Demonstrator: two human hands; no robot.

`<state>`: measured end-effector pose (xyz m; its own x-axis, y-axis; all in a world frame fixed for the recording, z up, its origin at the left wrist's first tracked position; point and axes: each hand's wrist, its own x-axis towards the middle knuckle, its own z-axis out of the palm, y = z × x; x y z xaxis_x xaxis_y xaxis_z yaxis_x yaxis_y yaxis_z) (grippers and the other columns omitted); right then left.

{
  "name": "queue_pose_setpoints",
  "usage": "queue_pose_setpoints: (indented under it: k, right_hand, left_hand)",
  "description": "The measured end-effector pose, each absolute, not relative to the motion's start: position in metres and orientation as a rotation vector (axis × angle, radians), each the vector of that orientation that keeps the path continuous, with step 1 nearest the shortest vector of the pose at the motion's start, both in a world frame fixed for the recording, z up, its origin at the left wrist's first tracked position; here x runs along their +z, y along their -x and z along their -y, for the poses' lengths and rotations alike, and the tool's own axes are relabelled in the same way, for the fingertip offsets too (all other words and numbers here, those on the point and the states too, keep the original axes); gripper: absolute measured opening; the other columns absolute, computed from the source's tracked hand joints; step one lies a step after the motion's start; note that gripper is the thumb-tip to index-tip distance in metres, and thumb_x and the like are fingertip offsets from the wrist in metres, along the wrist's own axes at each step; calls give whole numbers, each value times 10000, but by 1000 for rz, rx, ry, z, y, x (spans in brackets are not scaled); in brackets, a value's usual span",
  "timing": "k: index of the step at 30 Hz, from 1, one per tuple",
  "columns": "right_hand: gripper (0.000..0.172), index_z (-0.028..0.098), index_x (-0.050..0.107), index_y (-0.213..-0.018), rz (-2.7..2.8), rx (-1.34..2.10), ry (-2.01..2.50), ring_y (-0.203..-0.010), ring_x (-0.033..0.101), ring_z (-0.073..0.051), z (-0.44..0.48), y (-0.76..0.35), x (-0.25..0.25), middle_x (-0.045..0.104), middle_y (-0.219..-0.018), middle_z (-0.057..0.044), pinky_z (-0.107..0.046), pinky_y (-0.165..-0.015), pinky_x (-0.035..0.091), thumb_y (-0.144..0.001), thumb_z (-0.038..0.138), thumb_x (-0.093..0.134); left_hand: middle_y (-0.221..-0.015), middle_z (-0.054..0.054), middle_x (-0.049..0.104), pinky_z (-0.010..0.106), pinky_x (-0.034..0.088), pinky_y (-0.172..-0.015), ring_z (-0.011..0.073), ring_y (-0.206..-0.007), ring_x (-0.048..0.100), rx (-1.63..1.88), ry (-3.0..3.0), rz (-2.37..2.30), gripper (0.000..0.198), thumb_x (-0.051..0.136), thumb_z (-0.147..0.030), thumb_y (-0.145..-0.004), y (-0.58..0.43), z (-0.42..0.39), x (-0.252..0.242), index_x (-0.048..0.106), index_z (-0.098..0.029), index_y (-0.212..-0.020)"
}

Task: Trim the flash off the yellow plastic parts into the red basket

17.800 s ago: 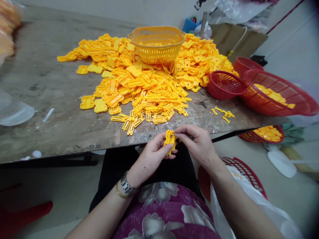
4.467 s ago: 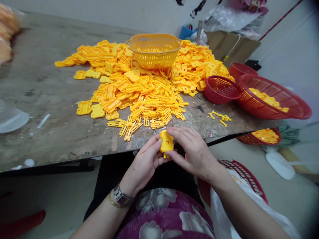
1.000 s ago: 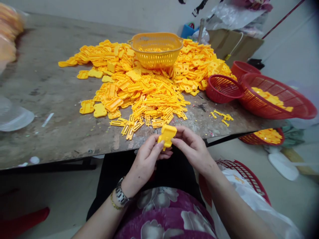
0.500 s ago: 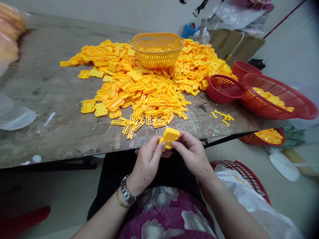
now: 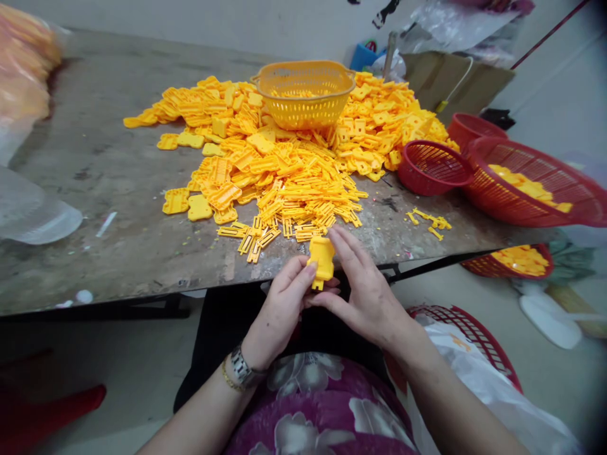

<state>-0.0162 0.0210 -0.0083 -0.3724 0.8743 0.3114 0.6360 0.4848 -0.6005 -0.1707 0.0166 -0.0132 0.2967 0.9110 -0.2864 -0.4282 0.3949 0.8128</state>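
Observation:
My left hand [image 5: 284, 303] pinches a small yellow plastic part [image 5: 321, 260] just in front of the table's near edge. My right hand [image 5: 363, 287] is beside it, with its thumb under the part and its fingers stretched up along the part's right side. A large heap of yellow plastic parts [image 5: 294, 158] covers the middle of the worn table [image 5: 95, 189], flat plates at the back and slim strips nearest my hands.
A yellow basket [image 5: 305, 91] stands on the heap at the back. Red baskets [image 5: 434, 167] sit at the table's right end, the largest [image 5: 535, 189] holding yellow parts. More red baskets are below on the floor [image 5: 519, 260] and by my right arm [image 5: 467, 332]. A clear plastic bag [image 5: 33, 212] lies at left.
The part has turned upright between my hands. My right hand's fingers have opened out and now lie along its side. The view has shifted slightly.

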Motion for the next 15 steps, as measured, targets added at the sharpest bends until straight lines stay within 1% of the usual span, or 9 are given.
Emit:
queue_pose_setpoints:
  k: [4, 7, 11, 15]
  right_hand:
    - [876, 256, 159, -1493, 2196, 431, 1244, -1371, 310, -292, -22, 16, -9, 300, -1507, -111, -491, -1106, 318, -782, 330, 666]
    - [851, 242, 169, -1490, 2192, 405, 1219, -1348, 344, -280, -22, 17, -10, 361, -1469, -116, -483, -1099, 331, -791, 313, 648]
    - [831, 226, 196, -1482, 2208, 456, 1189, -1342, 352, -263, -22, 17, -9, 376, -1459, -111, -456, -1102, 334, -791, 318, 649]
    - [812, 221, 238, -1467, 2178, 509, 1166, -1332, 362, -256, -21, 18, -9, 388, -1450, -107, -442, -1103, 333, -784, 314, 666]
  left_hand:
    - [-941, 26, 643, 231, 510, -677, 140, -814, 638, 945, -620, -774, 136, 549, -315, -878, 169, -17, -9, 561, -182, -909]
    - [-949, 32, 638, 230, 509, -651, 133, -788, 637, 915, -594, -740, 133, 530, -293, -888, 171, -19, -7, 571, -182, -949]
    - [-974, 40, 639, 228, 513, -683, 123, -793, 634, 929, -587, -730, 182, 517, -272, -897, 172, -20, -6, 588, -177, -1035]
    - [-983, 36, 642, 233, 512, -720, 120, -805, 635, 926, -589, -744, 185, 531, -265, -892, 171, -21, -4, 591, -181, -1046]
